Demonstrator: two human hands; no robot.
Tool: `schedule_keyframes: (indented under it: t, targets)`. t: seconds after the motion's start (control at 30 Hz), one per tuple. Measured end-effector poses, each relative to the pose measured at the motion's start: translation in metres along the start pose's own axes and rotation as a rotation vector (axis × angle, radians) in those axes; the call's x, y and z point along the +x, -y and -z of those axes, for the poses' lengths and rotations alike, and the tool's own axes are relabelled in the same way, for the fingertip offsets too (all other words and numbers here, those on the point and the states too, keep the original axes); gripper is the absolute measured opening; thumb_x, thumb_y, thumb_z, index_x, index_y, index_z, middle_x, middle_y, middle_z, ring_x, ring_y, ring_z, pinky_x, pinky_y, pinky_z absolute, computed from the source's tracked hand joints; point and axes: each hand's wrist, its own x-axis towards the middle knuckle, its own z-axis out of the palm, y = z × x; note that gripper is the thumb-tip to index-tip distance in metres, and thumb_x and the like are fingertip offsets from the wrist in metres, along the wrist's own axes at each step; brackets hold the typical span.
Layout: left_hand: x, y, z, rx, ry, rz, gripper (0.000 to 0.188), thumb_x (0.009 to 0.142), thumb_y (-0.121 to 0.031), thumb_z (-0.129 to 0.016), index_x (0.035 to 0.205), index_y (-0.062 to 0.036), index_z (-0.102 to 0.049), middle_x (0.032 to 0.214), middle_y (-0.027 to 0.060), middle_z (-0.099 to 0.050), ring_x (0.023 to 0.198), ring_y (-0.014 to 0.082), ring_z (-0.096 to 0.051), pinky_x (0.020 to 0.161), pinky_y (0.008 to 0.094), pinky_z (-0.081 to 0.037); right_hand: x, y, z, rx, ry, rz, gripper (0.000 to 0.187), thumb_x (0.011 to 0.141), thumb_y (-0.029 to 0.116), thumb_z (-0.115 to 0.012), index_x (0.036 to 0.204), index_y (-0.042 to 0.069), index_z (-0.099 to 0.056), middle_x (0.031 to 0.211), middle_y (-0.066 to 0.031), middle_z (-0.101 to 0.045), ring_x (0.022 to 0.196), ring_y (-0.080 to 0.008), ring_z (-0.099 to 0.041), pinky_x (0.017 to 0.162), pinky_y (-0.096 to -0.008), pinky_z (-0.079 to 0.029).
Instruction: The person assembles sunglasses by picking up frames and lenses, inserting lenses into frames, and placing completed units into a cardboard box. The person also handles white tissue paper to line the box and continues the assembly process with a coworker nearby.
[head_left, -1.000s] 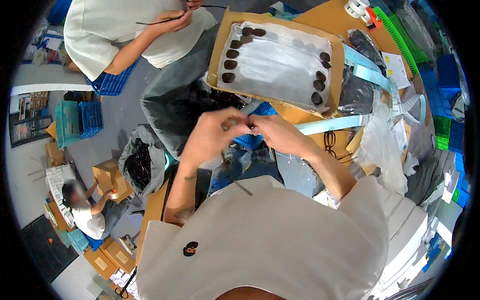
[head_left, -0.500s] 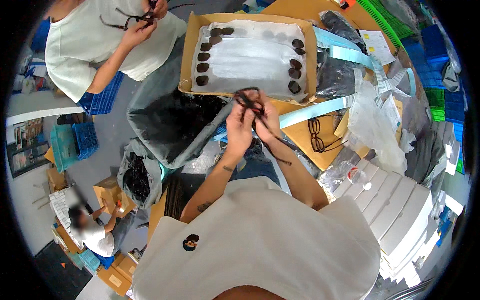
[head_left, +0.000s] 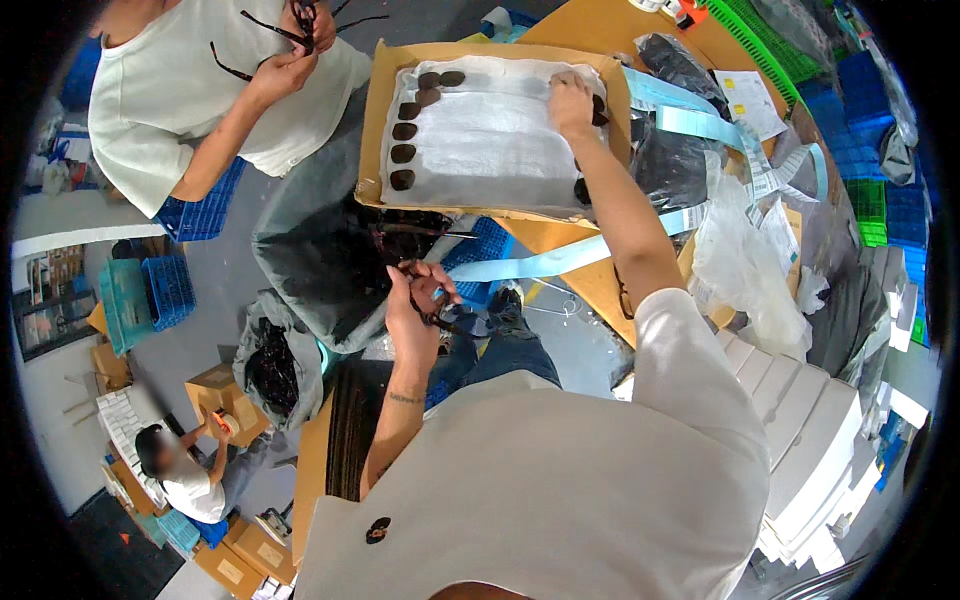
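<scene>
My left hand (head_left: 410, 312) is closed around a dark eyeglasses frame (head_left: 438, 322), low in front of my lap beside the large grey bag (head_left: 310, 235). With my arm stretched forward, my right hand (head_left: 572, 103) reaches into a shallow cardboard box (head_left: 371, 130). Its curled fingertips touch the white lining (head_left: 490, 130) near the far right corner; what lies under them is hidden. Dark lenses (head_left: 403, 153) line the box's left side. On the right side, my forearm covers part of another row of lenses (head_left: 599, 110).
At far left, a co-worker's hands (head_left: 290, 68) hold dark eyeglasses. Light blue strips (head_left: 570, 260), black plastic packages (head_left: 672, 150) and clear plastic (head_left: 745, 260) lie right of the box. White boxes (head_left: 790, 410) are stacked at my right. Another person (head_left: 195, 480) handles a carton at lower left.
My hands have parted: the left moved down and left with the eyeglasses frame, the right went forward into the box. My right arm now covers most of the glasses on the cardboard.
</scene>
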Motion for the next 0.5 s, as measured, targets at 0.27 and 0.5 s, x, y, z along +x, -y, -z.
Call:
schedule_keyframes:
  t: [0.27,0.5]
  targets:
    - [-0.016,-0.029,-0.002,0.882,0.37,-0.278,0.013,0.085,-0.012,-0.071,0.085,-0.0061,-0.059,0.092,0.004,-0.057,0.068,0.0159,-0.059,0.059,0.0294,-0.051,-0.126,0.032,0.174,1.174,0.076,0.066,0.037,0.091,0.023,-0.06,0.123,0.004,-0.061,0.126,-0.0099,-0.061,0.119,-0.0248,-0.056,0.096,-0.0384,-0.045]
    - [-0.021,-0.023,-0.067,1.687,1.332,-0.623,0.017,0.075,-0.006,-0.068,0.091,-0.0096,-0.063,0.09,0.0022,-0.059,0.081,0.0198,-0.064,0.064,0.0323,-0.052,-0.322,0.054,0.229,0.731,0.801,0.292,0.039,0.083,0.021,-0.068,0.115,0.005,-0.053,0.085,-0.0192,-0.064,0.078,-0.0397,-0.062,0.069,-0.0459,-0.051]
